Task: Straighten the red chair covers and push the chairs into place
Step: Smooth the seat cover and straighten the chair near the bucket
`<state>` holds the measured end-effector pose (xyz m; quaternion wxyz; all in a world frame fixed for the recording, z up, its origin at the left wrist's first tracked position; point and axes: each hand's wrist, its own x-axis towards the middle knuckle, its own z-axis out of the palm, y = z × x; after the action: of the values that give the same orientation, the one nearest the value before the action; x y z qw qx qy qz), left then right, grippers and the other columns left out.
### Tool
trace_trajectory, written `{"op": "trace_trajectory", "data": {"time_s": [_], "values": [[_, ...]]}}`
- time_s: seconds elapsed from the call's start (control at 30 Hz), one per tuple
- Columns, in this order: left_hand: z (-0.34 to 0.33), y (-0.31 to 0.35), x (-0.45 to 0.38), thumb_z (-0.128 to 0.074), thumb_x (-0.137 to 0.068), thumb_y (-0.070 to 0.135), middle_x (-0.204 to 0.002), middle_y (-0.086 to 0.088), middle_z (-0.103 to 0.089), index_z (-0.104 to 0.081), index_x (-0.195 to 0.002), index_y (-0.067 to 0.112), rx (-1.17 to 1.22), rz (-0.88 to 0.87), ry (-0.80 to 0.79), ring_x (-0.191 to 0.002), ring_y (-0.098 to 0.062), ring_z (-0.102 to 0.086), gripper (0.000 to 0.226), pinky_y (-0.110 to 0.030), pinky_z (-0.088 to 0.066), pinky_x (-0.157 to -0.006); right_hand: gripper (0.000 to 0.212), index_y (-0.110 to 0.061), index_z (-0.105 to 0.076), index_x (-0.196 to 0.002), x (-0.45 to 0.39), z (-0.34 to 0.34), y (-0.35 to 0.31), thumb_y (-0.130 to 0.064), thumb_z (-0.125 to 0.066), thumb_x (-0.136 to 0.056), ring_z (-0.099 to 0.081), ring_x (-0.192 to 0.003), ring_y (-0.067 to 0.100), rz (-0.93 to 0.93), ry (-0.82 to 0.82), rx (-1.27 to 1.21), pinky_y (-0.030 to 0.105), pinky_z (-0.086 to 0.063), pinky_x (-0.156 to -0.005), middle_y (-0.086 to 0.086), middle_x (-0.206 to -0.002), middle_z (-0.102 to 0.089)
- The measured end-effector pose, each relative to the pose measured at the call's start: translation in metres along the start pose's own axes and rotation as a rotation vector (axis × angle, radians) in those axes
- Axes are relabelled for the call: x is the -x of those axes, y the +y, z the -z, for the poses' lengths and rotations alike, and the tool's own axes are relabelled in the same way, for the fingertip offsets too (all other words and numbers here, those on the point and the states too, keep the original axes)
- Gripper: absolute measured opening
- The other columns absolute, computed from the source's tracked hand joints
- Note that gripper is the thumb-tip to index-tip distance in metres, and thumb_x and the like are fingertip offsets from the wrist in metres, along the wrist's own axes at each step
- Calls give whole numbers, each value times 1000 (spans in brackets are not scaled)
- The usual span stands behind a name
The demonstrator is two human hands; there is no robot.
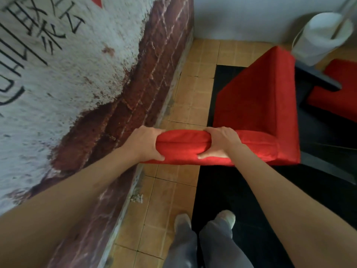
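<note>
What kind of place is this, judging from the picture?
Probably a small restaurant or cafe. Both hands grip the back of a red-covered chair, a second red seat sits beside a dark table, and the wall has a decorative brick mural with painted characters.

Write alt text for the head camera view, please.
Both hands, left hand and right hand, grip the top edge of a red-covered chair beside a painted brick wall. A white bucket stands behind it.

We see a painted brick wall (81, 89) with black characters on our left. A white bucket (320, 38) stands by the far wall, above tan floor tiles (193, 93) and a black mat (241, 200).
</note>
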<state>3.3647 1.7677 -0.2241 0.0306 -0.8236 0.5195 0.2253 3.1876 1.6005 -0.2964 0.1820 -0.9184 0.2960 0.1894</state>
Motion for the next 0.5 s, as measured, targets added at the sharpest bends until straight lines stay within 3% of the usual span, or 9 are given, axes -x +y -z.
{"op": "trace_trajectory", "data": {"time_s": [0.2,0.5], "values": [[4,44,27,-82,-58,39,-106,-4,-71,-63,-125,17,-42,-60,16,-99,-24,-66,72,-32,-49,-87,102,-26,-50,-133,43,10,16,-78,-74,-49,-63,-104,27,-34,-37,-25,40,-52,-88,1,-114,-67],[11,122,52,-81,-58,43,-100,-5,-71,-66,-118,13,-138,-41,-13,-93,-24,-66,69,-32,-50,-80,103,-26,-50,-133,100,16,67,-79,-73,-49,-62,-107,26,14,5,-63,39,-51,-89,-1,-118,-66]]}}
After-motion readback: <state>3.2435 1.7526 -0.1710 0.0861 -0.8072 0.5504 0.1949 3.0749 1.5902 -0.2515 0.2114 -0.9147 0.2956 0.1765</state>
